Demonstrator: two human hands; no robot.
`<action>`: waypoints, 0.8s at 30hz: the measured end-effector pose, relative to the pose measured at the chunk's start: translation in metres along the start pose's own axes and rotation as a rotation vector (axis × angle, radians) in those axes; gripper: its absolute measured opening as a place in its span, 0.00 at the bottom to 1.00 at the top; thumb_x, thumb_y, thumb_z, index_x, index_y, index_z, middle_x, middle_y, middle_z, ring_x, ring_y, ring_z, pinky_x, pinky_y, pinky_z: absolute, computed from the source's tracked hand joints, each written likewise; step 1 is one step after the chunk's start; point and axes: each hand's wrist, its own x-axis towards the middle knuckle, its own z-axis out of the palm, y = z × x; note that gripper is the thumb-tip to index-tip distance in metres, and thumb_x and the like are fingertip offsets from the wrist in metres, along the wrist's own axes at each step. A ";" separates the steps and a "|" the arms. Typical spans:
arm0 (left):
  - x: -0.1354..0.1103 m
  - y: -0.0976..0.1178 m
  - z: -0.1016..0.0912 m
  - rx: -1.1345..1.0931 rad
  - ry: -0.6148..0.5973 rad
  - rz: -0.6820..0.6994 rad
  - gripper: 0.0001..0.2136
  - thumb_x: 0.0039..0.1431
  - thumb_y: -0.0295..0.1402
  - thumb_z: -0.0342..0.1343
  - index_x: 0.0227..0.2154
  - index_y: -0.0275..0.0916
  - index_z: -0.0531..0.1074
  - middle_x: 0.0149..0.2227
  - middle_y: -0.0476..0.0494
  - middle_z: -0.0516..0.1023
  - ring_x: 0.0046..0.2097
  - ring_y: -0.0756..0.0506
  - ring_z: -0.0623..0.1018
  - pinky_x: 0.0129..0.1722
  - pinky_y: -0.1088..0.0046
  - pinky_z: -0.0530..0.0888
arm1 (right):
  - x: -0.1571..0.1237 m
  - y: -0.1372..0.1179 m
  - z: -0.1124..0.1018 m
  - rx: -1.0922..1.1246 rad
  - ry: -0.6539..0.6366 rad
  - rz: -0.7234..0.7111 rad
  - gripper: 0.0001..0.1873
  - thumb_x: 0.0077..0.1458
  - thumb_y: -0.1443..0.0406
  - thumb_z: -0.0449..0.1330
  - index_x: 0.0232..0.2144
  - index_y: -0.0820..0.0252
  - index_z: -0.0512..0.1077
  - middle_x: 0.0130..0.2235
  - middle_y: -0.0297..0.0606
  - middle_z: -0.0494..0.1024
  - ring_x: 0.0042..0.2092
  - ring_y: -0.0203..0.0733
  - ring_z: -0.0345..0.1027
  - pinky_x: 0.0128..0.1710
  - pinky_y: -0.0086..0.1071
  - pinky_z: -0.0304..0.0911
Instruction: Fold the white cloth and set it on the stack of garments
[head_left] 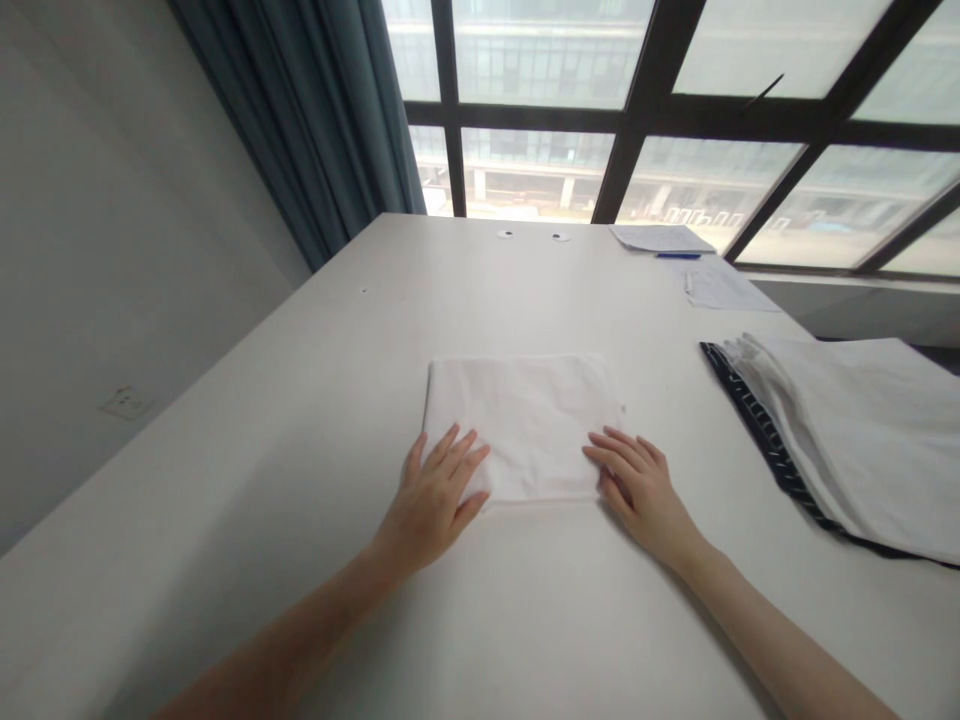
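A white cloth, folded into a flat rectangle, lies on the white table in front of me. My left hand rests on its near left corner, fingers spread and lying flat. Across from it, my right hand touches the near right corner, with its fingers stretched over the edge and the thumb beside them. Neither hand grips the fabric. The cloth looks smooth, with faint creases and a small mark near its right edge.
To the right lies a stack of white cloths on a black fabric with white marks. Papers and a blue pen are at the table's far right. Beyond stand a window and a blue curtain.
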 end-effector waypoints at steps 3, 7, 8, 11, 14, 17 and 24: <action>0.000 0.002 -0.003 0.033 -0.013 0.080 0.23 0.66 0.41 0.50 0.62 0.42 0.61 0.66 0.39 0.61 0.68 0.36 0.55 0.66 0.49 0.47 | 0.001 -0.008 -0.005 -0.049 -0.109 -0.159 0.20 0.62 0.64 0.54 0.56 0.53 0.68 0.60 0.42 0.70 0.65 0.51 0.56 0.62 0.55 0.47; 0.002 0.004 -0.002 0.034 0.012 0.160 0.19 0.67 0.36 0.50 0.60 0.47 0.65 0.63 0.44 0.66 0.66 0.40 0.61 0.67 0.52 0.48 | 0.003 -0.011 -0.008 -0.023 -0.187 -0.280 0.21 0.64 0.62 0.54 0.59 0.51 0.66 0.60 0.41 0.70 0.63 0.47 0.60 0.62 0.50 0.53; 0.002 0.004 -0.001 0.026 0.029 0.174 0.18 0.68 0.34 0.50 0.58 0.47 0.66 0.62 0.45 0.68 0.65 0.41 0.62 0.67 0.54 0.48 | 0.003 -0.011 -0.007 -0.014 -0.180 -0.278 0.21 0.64 0.63 0.54 0.59 0.51 0.66 0.59 0.41 0.71 0.62 0.46 0.61 0.61 0.49 0.54; 0.002 0.004 0.001 0.009 0.084 0.189 0.16 0.68 0.29 0.49 0.56 0.46 0.68 0.58 0.48 0.73 0.63 0.44 0.67 0.67 0.56 0.48 | 0.003 -0.010 -0.006 0.020 -0.144 -0.283 0.19 0.65 0.66 0.53 0.56 0.51 0.68 0.56 0.39 0.74 0.61 0.45 0.63 0.59 0.46 0.58; 0.001 0.002 0.003 0.029 0.142 0.176 0.17 0.68 0.26 0.48 0.56 0.44 0.69 0.56 0.47 0.75 0.61 0.44 0.69 0.67 0.55 0.51 | 0.003 -0.008 -0.006 0.052 -0.094 -0.333 0.16 0.65 0.67 0.53 0.53 0.52 0.71 0.54 0.39 0.77 0.59 0.44 0.66 0.58 0.45 0.61; 0.000 -0.001 0.006 0.046 0.188 0.161 0.17 0.68 0.25 0.46 0.56 0.42 0.70 0.55 0.44 0.76 0.60 0.43 0.70 0.66 0.53 0.52 | 0.003 -0.006 -0.005 0.083 -0.064 -0.383 0.15 0.66 0.68 0.52 0.52 0.55 0.71 0.52 0.41 0.78 0.57 0.43 0.68 0.56 0.43 0.63; 0.002 -0.007 0.006 -0.025 0.168 0.253 0.17 0.70 0.24 0.41 0.54 0.39 0.70 0.55 0.44 0.75 0.61 0.44 0.69 0.61 0.59 0.62 | 0.003 -0.004 -0.007 0.153 -0.030 -0.371 0.14 0.65 0.69 0.53 0.50 0.55 0.72 0.50 0.41 0.79 0.55 0.41 0.70 0.55 0.41 0.65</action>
